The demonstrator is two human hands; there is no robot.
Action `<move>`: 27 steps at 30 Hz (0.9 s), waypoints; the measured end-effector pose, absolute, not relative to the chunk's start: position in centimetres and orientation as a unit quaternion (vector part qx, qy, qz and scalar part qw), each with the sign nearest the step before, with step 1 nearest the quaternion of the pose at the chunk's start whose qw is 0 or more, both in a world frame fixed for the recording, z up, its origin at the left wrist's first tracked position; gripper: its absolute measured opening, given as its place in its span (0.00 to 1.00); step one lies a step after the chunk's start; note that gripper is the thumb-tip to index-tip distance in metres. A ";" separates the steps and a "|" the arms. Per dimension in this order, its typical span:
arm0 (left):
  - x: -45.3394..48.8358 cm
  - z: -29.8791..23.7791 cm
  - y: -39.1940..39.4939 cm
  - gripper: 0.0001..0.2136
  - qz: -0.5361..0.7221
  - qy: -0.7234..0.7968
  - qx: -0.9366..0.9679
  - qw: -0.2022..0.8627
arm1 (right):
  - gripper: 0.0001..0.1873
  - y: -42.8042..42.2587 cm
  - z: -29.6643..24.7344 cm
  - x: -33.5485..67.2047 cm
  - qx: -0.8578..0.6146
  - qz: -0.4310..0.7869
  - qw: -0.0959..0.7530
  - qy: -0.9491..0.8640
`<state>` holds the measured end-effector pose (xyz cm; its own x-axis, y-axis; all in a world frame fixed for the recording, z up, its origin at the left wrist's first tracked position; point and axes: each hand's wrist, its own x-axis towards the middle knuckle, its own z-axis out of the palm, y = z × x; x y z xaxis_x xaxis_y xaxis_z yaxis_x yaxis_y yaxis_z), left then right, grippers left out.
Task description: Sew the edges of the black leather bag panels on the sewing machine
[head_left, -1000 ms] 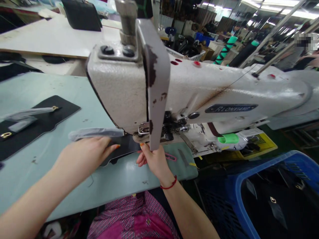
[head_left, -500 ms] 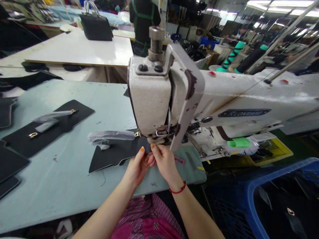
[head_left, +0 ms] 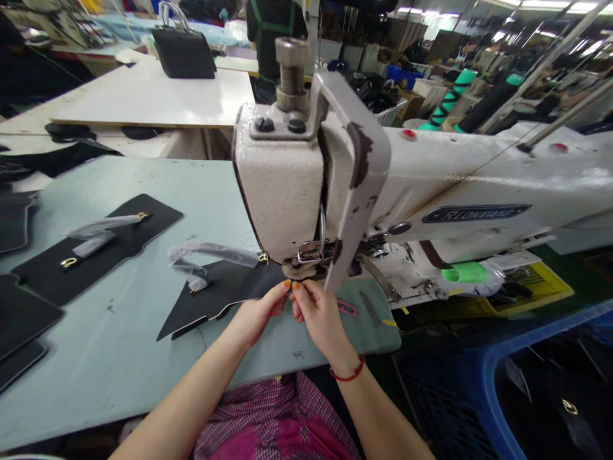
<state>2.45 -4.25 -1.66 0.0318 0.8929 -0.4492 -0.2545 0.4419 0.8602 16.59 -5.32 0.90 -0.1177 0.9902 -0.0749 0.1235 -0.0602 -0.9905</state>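
A black leather panel [head_left: 234, 284] lies under the head of the white sewing machine [head_left: 282, 185], its near edge lifted a little from the table. My left hand [head_left: 261, 313] pinches that edge between thumb and fingers just in front of the needle area. Right beside it, my right hand [head_left: 316, 313] pinches the same edge, the two thumbs almost touching. A plastic-wrapped handle [head_left: 211, 252] with a gold buckle [head_left: 263, 257] sits on the panel. The machine head hides the panel's far right part, and the needle cannot be made out.
Another black panel with a wrapped strap [head_left: 105, 246] lies to the left on the pale table [head_left: 119, 358]. A pink-handled tool [head_left: 347, 307] rests right of my hands. A blue basket [head_left: 483, 377] stands at the lower right. Farther back are a black handbag [head_left: 184, 51] and a person [head_left: 276, 38].
The panel has turned slightly, its left end coming nearer to me and its edge lifting. Both hands still grip it, thumbs now closer together. My view has shifted a little.
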 end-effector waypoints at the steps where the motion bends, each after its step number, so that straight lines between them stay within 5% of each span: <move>1: 2.5 -1.5 -4.2 0.21 0.429 0.530 0.282 0.675 | 0.17 -5.3 0.9 16.7 -0.516 0.515 0.418 -0.542; 27: 3.6 -1.1 -2.4 0.18 0.487 0.465 0.279 0.685 | 0.21 -9.2 -2.4 16.3 -0.524 0.561 0.369 -0.524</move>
<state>3.62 -2.36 -1.08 0.0933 0.9264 -0.3648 -0.4072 0.3699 0.8351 16.31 -9.15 -2.38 -0.1780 0.9631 -0.2019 0.1355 -0.1792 -0.9744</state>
